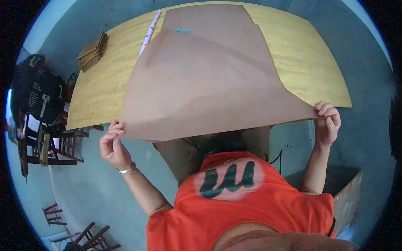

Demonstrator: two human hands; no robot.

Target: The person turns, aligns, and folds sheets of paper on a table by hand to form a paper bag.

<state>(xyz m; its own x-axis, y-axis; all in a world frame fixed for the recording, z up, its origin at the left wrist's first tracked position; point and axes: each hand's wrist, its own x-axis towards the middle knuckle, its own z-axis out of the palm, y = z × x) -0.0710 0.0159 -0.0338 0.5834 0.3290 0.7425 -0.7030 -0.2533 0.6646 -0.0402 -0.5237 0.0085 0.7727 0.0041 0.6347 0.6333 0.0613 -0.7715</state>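
Note:
A large sheet of brown paper (pixel 201 83) lies over the wooden table, and its near edge reaches past the table's front. At the sheet's near left corner, my left hand (pixel 114 144) has its fingers closed on the paper. The near right corner is pinched in my right hand (pixel 327 123), a little higher in view. Near the sheet's far end rests a small blue-grey strip (pixel 183 30). Beside the paper's far left edge is a white patterned roll (pixel 150 33).
The pale wooden table (pixel 96 94) carries a stack of brown folded pieces (pixel 92 52) at the left. Dark clothing (pixel 39 92) hangs over wooden furniture on the left. Wooden stools (pixel 94 238) stand lower left. An open box (pixel 349 196) sits at my right.

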